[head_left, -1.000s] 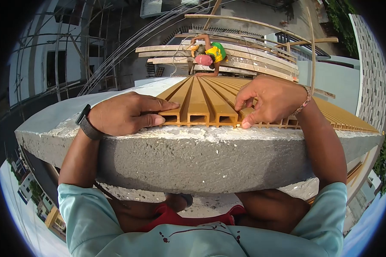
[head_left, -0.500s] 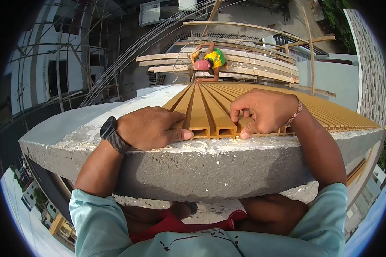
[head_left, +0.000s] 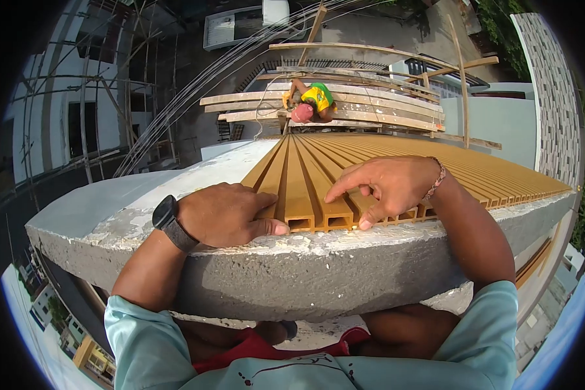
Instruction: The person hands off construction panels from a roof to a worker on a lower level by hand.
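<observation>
Ochre fluted cladding panels [head_left: 301, 170] stand against the outer wall face, their hollow ends level with the rough concrete ledge [head_left: 305, 273]. My left hand [head_left: 224, 213] grips the leftmost panel at its top end, with the thumb by the hollow opening and the fingers along its left side. My right hand [head_left: 387, 188] is over the ribs just right of there. Its index finger stretches out over a rib and its thumb rests near the panel ends, with the fingers apart and nothing held. The tips of my left fingers are partly hidden.
Below, a co-worker [head_left: 311, 104] in a yellow and green shirt is on wooden scaffold planks [head_left: 383, 107] at the panels' far end. Power cables [head_left: 195, 84] run down the left. Bare white wall [head_left: 195, 179] lies left of the panels. The ledge drops off steeply beyond its edge.
My right index finger has straightened and reached left over the ribs; before, it was curled. My left hand keeps its hold. The co-worker's outstretched arm has drawn in. The view has shifted slightly.
</observation>
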Demonstrator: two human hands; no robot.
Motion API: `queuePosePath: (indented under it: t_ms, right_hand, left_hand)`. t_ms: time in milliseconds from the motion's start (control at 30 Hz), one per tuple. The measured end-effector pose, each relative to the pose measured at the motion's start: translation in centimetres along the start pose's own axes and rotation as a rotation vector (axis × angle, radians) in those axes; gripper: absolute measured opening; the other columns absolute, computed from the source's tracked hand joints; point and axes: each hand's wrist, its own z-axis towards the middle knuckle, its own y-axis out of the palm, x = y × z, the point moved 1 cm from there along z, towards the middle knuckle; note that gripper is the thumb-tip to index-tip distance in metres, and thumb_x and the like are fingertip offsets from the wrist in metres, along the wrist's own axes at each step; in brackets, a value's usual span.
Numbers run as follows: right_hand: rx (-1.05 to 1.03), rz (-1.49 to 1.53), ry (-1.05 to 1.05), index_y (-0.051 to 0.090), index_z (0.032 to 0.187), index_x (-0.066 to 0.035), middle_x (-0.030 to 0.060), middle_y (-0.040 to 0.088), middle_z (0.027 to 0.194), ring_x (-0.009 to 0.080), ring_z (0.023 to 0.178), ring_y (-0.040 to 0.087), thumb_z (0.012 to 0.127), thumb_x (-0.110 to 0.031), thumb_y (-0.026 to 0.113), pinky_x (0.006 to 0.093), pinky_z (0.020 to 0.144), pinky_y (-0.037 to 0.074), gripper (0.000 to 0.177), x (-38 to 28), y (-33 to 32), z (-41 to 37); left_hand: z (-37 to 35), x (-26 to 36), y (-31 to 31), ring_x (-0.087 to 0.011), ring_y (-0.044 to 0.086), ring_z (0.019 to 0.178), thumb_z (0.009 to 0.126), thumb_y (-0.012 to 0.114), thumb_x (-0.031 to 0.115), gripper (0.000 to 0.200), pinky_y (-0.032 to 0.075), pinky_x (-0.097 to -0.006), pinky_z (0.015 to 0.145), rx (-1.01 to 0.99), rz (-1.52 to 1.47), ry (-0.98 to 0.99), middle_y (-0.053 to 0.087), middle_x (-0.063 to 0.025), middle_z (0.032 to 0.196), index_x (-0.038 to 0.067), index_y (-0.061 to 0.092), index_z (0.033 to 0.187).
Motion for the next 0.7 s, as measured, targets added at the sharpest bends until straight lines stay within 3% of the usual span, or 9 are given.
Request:
queuePosePath:
  t_ms: [333, 400, 600, 667, 700]
  right_hand:
    - [0.012, 0.04, -0.131, 0.054, 0.122, -0.01, 0.0048, 0.053, 0.096, 0.0176, 0.077, 0.045, 0.069, -0.033, 0.075, 0.0286, 0.069, 0.042, 0.062, 0.4, -0.2, -0.1]
    - [0.015, 0.046, -0.148, 0.054, 0.122, -0.01, 0.0047, 0.052, 0.096, 0.0176, 0.077, 0.045, 0.069, -0.031, 0.076, 0.0287, 0.069, 0.042, 0.062, 0.4, -0.2, 0.0]
    - [0.003, 0.031, -0.103, 0.053, 0.123, -0.01, 0.0044, 0.052, 0.096, 0.0182, 0.077, 0.045, 0.068, -0.027, 0.076, 0.0291, 0.069, 0.042, 0.062, -0.2, -0.4, -0.1]
    - [-0.039, 0.012, -0.049, 0.052, 0.124, -0.012, 0.008, 0.055, 0.116, 0.0231, 0.095, 0.054, 0.07, -0.03, 0.074, 0.0324, 0.08, 0.046, 0.061, -0.5, -0.7, -0.1]
    - [-0.039, 0.012, -0.049, 0.052, 0.124, -0.012, 0.008, 0.055, 0.116, 0.0231, 0.095, 0.054, 0.07, -0.03, 0.074, 0.0324, 0.08, 0.046, 0.061, -0.5, -0.7, -0.1]
  left_hand:
    - [0.0, -0.3, -0.1, -0.0379, 0.061, 0.091, 0.085, 0.044, 0.06, 0.073, 0.047, -0.0428, 0.08, -0.039, 0.004, 0.003, 0.062, -0.0234, 0.096, -0.004, 0.053, 0.118]
    - [0.1, -0.8, 0.3, -0.0383, 0.061, 0.081, 0.087, 0.042, 0.06, 0.066, 0.047, -0.0457, 0.072, 0.046, -0.024, 0.077, 0.061, -0.0232, 0.077, -0.002, 0.059, 0.099]
    - [0.0, -0.6, -0.1, -0.0374, 0.061, 0.082, 0.086, 0.043, 0.06, 0.066, 0.048, -0.0453, 0.073, 0.018, -0.024, 0.056, 0.061, -0.0225, 0.077, -0.002, 0.059, 0.101]
    - [0.1, -0.7, 0.1, -0.0372, 0.061, 0.082, 0.086, 0.043, 0.06, 0.066, 0.048, -0.0451, 0.073, 0.027, -0.017, 0.054, 0.061, -0.0222, 0.076, -0.002, 0.059, 0.102]
    - [0.1, -0.7, 0.2, -0.037, 0.062, 0.081, 0.086, 0.043, 0.06, 0.066, 0.048, -0.045, 0.073, 0.036, -0.012, 0.053, 0.061, -0.022, 0.076, -0.002, 0.059, 0.102]
